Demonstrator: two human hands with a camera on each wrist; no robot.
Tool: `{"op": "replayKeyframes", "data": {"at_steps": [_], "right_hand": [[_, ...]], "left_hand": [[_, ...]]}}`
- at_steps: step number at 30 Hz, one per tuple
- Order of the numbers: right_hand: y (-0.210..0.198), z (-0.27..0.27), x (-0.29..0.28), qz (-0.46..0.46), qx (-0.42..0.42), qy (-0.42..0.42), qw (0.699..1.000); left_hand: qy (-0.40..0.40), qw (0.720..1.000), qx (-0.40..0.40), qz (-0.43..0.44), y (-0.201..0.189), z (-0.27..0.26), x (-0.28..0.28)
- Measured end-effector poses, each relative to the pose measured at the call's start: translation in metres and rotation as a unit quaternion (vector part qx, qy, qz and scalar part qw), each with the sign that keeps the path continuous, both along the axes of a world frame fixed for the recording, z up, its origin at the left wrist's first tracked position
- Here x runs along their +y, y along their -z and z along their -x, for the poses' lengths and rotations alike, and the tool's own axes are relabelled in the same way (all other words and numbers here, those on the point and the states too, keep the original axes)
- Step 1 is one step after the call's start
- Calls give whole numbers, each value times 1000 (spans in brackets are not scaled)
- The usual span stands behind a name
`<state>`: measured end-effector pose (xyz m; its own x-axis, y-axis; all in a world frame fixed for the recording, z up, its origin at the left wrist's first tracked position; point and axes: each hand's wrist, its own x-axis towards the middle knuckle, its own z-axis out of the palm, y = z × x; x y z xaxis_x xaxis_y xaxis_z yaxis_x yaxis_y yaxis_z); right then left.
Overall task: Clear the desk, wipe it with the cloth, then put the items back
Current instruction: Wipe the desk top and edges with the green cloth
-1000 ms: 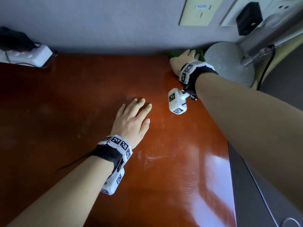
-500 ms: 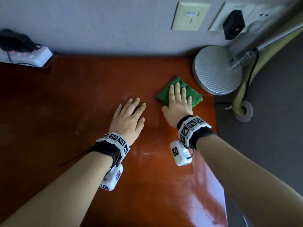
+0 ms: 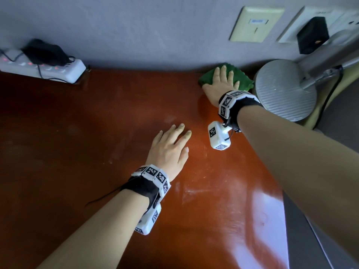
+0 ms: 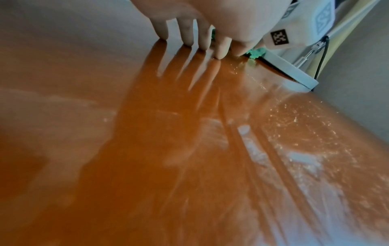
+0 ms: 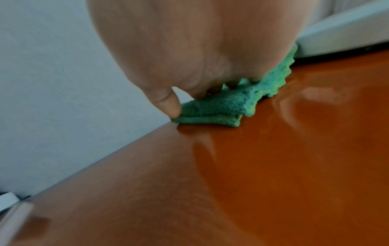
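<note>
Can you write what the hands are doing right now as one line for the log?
step: wiping | right hand: flat on green cloth, by wall and lamp base | left hand: flat on desk

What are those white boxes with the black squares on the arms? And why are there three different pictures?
Those boxes are small cameras strapped to a person's wrists. One picture comes from a camera on the head, looking down; the other two look along each hand. The right hand presses flat on a folded green cloth, wiping the brown desk by the wall. The left hand rests flat on the desk and holds nothing. A round lamp base sits in one far corner, a white power strip in the other.
</note>
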<state>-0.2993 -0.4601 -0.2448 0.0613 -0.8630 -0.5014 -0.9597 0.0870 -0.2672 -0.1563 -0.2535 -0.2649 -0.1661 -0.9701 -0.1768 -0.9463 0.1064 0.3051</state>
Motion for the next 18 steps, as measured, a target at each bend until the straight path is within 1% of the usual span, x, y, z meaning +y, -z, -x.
{"op": "replayKeyframes", "data": {"at_steps": [2,4,6,8,10,11,14,15,18], "right_hand": [[-5,-15,-1,-13,-38,-21,999],[-10,-25,3,-18,-100,-28,994],[-16,-20,12,3,-194,13,981],[-19,-3,23,73,-265,64,959],[-18,18,36,137,-266,83,950],[-16,28,43,150,-254,82,952],[0,51,57,123,-207,87,967],[6,57,59,111,-192,83,972],[13,60,62,118,-183,70,973]], "left_hand": [[-2,1000,8,-7,-6,-2,-7],[-12,1000,26,-3,-13,-3,-21],[-24,998,41,29,-22,-1,-41],[-28,995,53,74,-28,4,-69],[-8,994,45,100,-29,17,-107],[7,996,31,85,-28,26,-127],[38,999,-31,-18,-14,57,-173],[45,997,-55,-37,-6,67,-181],[60,992,-109,-25,14,86,-193]]}}
